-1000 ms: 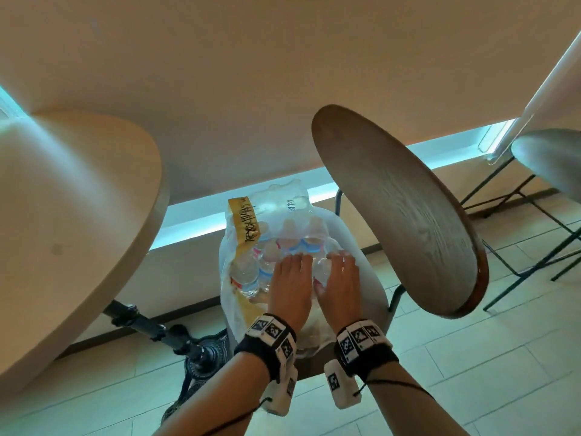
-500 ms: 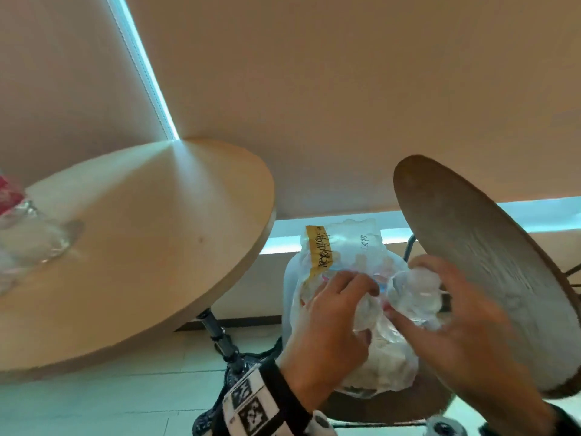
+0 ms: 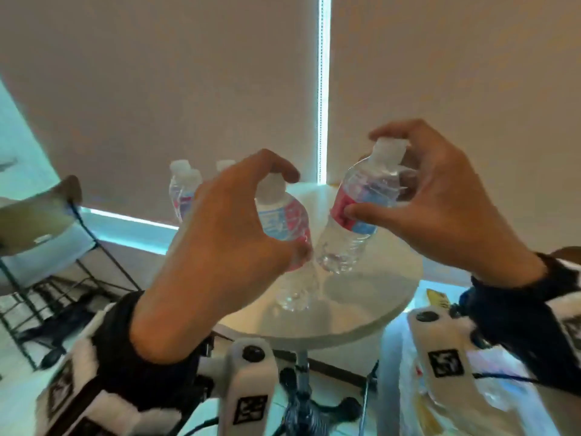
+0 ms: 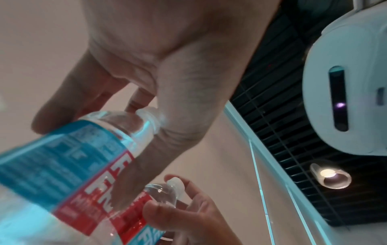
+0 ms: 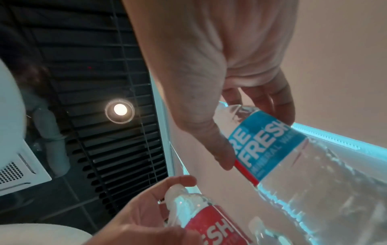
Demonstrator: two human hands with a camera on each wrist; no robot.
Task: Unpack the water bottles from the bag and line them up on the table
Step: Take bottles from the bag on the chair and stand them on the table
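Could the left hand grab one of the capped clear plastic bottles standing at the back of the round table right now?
Probably not yet: the left hand already grips a clear red-and-blue-labelled water bottle, and that fills its fingers. The standing bottles lie just beyond it with nothing between.

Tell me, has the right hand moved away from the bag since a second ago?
Yes. The right hand has left the bag and now holds a bottle above the round table.

My fingers (image 3: 284,171) grip clear glossy plastic bottles (image 3: 284,221) with shiny printed labels (image 5: 266,144), matt white caps (image 3: 387,149). Bench (image 3: 361,303) top smooth, pale, slightly glossy. Bag (image 3: 490,401) thin crinkly plastic.
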